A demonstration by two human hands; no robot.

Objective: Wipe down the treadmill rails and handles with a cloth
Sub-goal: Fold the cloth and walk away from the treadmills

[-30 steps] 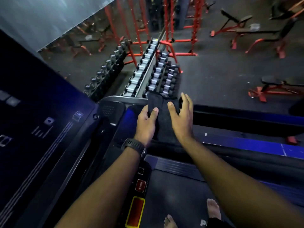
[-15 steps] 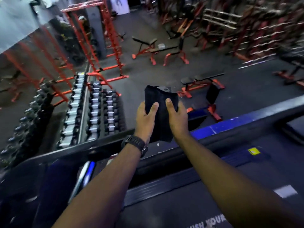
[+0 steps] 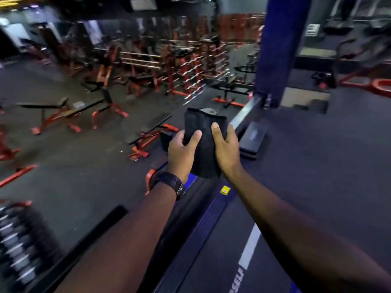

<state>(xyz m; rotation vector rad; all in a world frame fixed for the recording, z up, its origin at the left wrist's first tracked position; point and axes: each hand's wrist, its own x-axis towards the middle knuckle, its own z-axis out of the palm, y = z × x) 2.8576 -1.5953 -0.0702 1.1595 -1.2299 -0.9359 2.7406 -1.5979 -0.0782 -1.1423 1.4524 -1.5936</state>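
Holding a folded black cloth (image 3: pixel 204 142) upright out in front, between both hands. Gripping its left edge with the left hand (image 3: pixel 182 154): thumb laid across the front face, fingers curled round behind. Gripping the right edge the same way with the right hand (image 3: pixel 226 149), thumb up on the front, fingers wrapped out of sight at the back. Wearing a dark watch (image 3: pixel 169 183) on the left wrist. Hanging the cloth's lower edge over the far end of the treadmill's ribbed blue rail (image 3: pixel 209 214), close by a small yellow sticker (image 3: pixel 225 190); touching or not, cannot tell. Below the arms, the dark belt (image 3: pixel 222 261) with a white stripe and partly cut-off lettering. Beyond the cloth, a dark gym floor (image 3: pixel 84 166): red-framed benches (image 3: pixel 148 132) to the left, blurred racks (image 3: pixel 190 66) of bars further back, a blue pillar (image 3: pixel 275 49) at upper right, a dark step block (image 3: pixel 252 137) just right of the hands, blurred dumbbells (image 3: pixel 19 240) at the lower left edge.
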